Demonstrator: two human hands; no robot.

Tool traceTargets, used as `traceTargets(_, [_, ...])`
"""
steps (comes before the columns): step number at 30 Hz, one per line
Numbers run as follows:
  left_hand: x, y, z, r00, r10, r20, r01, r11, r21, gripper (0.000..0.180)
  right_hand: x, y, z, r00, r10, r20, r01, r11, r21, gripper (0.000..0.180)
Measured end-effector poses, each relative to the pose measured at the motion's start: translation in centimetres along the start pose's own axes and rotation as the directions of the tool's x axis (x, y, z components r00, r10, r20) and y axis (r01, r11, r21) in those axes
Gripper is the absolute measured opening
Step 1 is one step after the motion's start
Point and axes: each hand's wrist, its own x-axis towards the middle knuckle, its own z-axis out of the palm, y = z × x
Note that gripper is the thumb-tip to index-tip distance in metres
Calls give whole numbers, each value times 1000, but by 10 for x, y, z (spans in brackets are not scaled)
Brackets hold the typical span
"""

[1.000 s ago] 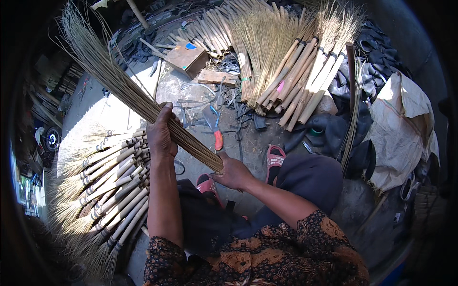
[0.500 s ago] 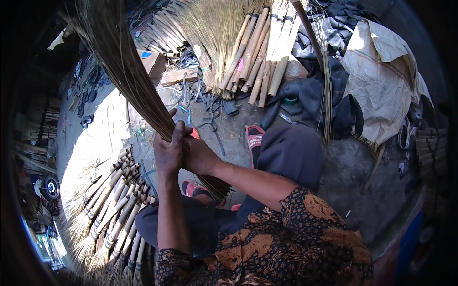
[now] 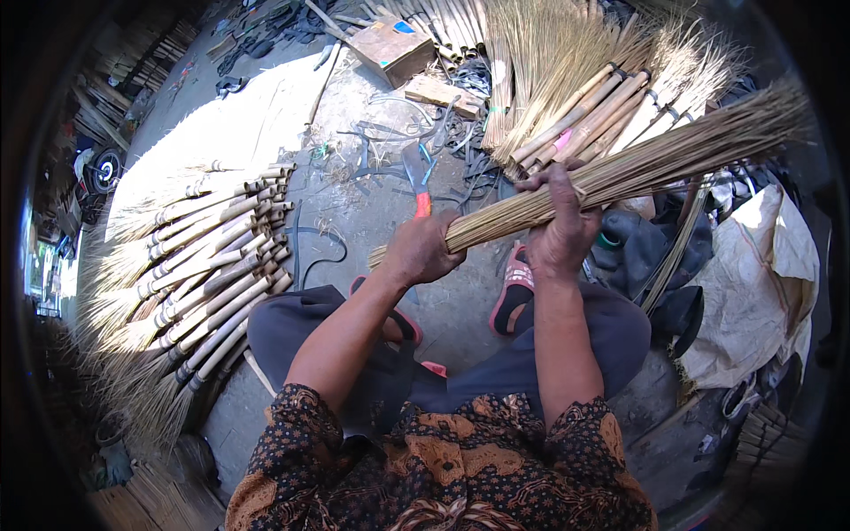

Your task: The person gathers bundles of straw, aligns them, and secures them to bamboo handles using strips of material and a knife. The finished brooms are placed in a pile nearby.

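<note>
Lap: dk trousers, knees spread; straw bundle held slantwise above & fwd of them, butt end low L, tips up R.
Risk: stalks cld slip or fan out if either grip slackens, as no tie shows on the visible stretch; uneven squeeze cld skew the butt end. Tips, if swung, cld snag on the bamboo-handled brooms behind; gap there unclear.
L hand: closed round bundle nr butt end, short bit of stalks poking out past the fist; no open gap seen.
R hand: wrapped round bundle further up, fingers curled over it; how tight, can't tell.
Feet: pink sandals, set apart on floor.
Floor: red-handled tool lying just beyond L hand; dk strips strewn about.
L side: broom heap, handles pointing R, bristles L.
R side: pale sack, crumpled.
Far: brown box, wood block nr it.
Far L: wheel, partly shaded.
</note>
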Motion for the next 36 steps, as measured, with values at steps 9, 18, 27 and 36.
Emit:
traceTargets(9, [-18, -132, -84, 849, -241, -469, 341, 930, 139, 34, 84, -282, -165, 628, -636, -448, 572, 768, -288, 70])
traceTargets(18, [-7, -89, -41, 764, -608, -215, 265, 600, -755, 19, 58, -40, -39, 995, -52, 90, 91, 852, -515, 108])
traceTargets(27, [-30, -67, 69, 789, -576, 215, 452, 306, -838, 19, -65, 134, -54, 582, 809, -84, -632, 384, -673, 74])
traceTargets(36, [-50, -97, 174, 605, -535, 589, 772, 214, -599, 55, -131, 195, -137, 335, 896, -291, -759, 73, -647, 69])
